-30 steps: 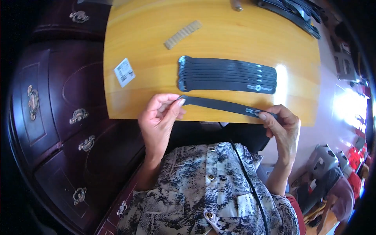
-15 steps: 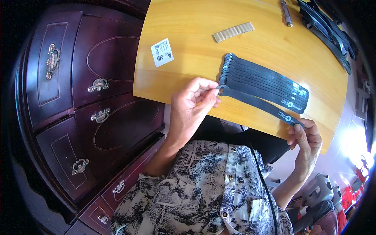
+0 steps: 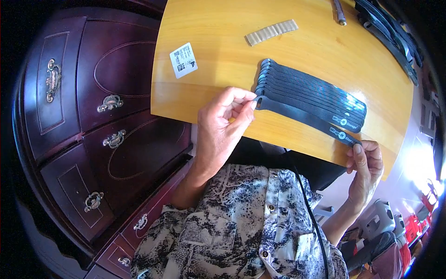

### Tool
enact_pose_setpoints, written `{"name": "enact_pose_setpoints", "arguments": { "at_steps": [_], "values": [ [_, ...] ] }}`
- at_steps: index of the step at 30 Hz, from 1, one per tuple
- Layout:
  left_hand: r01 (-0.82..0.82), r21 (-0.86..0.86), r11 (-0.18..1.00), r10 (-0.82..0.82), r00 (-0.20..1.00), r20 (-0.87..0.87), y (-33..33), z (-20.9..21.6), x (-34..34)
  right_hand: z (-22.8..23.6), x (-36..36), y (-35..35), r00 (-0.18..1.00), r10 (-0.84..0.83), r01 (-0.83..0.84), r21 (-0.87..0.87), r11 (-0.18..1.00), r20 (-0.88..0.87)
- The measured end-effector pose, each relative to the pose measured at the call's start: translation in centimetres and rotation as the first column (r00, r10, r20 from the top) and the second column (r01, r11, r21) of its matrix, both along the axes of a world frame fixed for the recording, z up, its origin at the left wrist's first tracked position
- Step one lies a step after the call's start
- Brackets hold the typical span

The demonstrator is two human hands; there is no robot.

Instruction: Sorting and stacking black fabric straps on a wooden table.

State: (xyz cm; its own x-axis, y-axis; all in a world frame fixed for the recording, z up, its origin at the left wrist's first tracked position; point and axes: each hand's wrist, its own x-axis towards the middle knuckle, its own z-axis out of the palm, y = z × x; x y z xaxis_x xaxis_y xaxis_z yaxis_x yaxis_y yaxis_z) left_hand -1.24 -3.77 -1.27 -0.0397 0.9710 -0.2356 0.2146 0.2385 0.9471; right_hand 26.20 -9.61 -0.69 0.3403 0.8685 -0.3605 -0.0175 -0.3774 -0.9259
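Observation:
A black cable strap [image 3: 297,114] with white print stretches between my two hands over the table's near edge. My left hand [image 3: 223,123] pinches its slotted end between thumb and forefinger. At the printed end, my right hand [image 3: 366,165] closes thumb and fingers on the tip. Just beyond it lies a row of several overlapping black cable straps [image 3: 311,90], fanned side by side, their slotted ends toward the left. The held strap runs nearly parallel to that row and close to its front; whether they touch, I cannot tell.
A white printed label [image 3: 183,60] and a ribbed tan strip [image 3: 272,32] lie on the yellow wooden table [image 3: 209,28]. A pen-like object [image 3: 340,13] and a black strappy bundle [image 3: 388,39] are at the far right. Left stands a dark wooden cabinet [image 3: 123,60] with ornate handles.
The view has shifted slightly, so the table items sit a little further left. The held strap has come closer to the row and lies straighter, its print more exposed near my right hand.

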Motion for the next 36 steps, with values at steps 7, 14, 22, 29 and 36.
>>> {"name": "enact_pose_setpoints", "arguments": {
  "at_steps": [7, 14, 22, 29, 36],
  "values": [
    [-0.013, -0.042, 0.999, 0.012, 1.000, -0.023, 0.28, 0.18, 0.05, -0.20, 0.32, -0.01, 0.999, -0.038, 0.038, 0.002, 0.999, 0.017],
    [0.012, -0.044, 0.999, -0.014, 0.999, -0.047, 0.47, 0.11, -0.11, -0.39, 0.20, 0.11, 0.998, -0.034, 0.032, 0.040, 0.999, 0.047],
    [-0.005, -0.034, 0.999, 0.003, 0.998, -0.058, 0.53, -0.01, -0.11, -0.35, 0.03, 0.14, 0.997, -0.022, 0.020, 0.031, 0.999, 0.067],
    [0.035, -0.043, 0.998, -0.040, 0.994, -0.103, 0.77, 0.09, -0.23, -0.19, -0.24, 0.21, 0.996, -0.014, 0.012, 0.030, 0.999, 0.086],
    [0.017, -0.056, 0.998, -0.024, 0.992, -0.121, 0.82, 0.28, -0.16, -0.34, -0.34, 0.23, 0.997, -0.033, 0.031, 0.022, 0.999, 0.065]
  ]
}}
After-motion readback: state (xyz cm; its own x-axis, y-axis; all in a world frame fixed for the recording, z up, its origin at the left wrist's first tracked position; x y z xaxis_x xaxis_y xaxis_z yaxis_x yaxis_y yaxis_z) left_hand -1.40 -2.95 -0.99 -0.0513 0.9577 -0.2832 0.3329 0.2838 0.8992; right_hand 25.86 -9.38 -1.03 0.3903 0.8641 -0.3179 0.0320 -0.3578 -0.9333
